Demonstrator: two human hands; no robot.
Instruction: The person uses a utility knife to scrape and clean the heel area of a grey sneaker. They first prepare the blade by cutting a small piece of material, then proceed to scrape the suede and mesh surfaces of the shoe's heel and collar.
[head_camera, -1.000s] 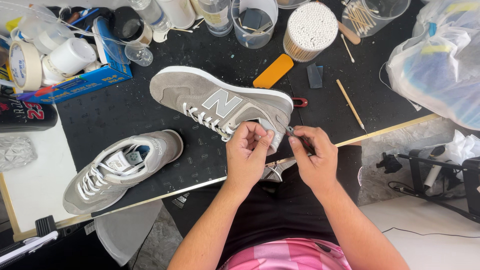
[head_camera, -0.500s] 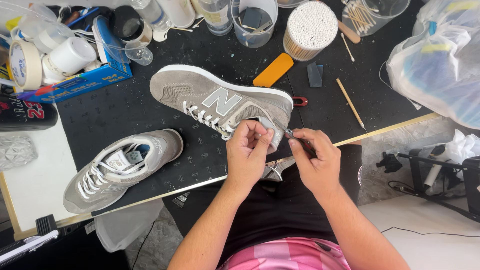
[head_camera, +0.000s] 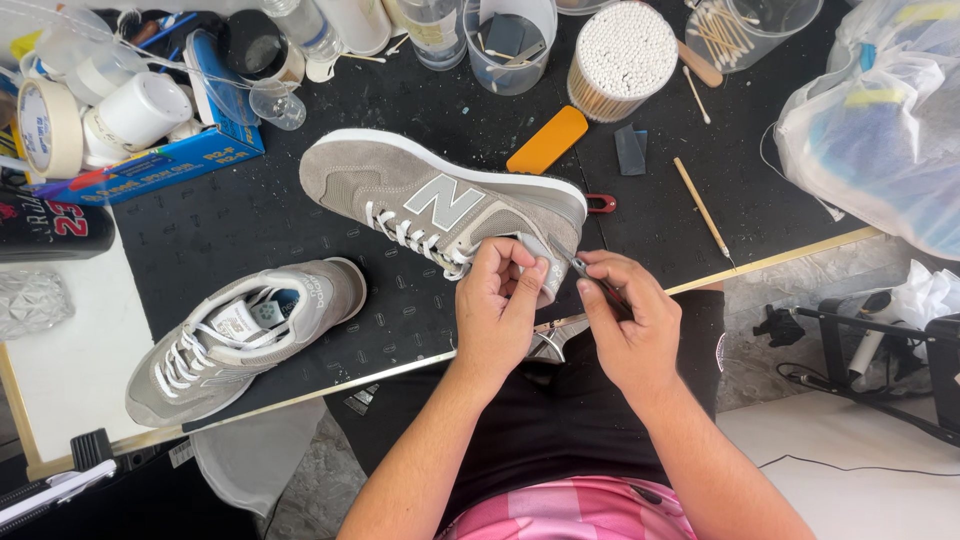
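Matt grey suede sneaker (head_camera: 440, 205) with white cloth laces on rough black mat (head_camera: 250, 215)

A second grey shoe (head_camera: 235, 335) lies at the lower left on the black surface (head_camera: 270, 215). A tub of cotton swabs (head_camera: 620, 55) stands at the top middle, with an orange block (head_camera: 547, 140) just below it. A tape roll (head_camera: 45, 125) sits at the upper left. A plastic bag (head_camera: 880, 130) fills the upper right.
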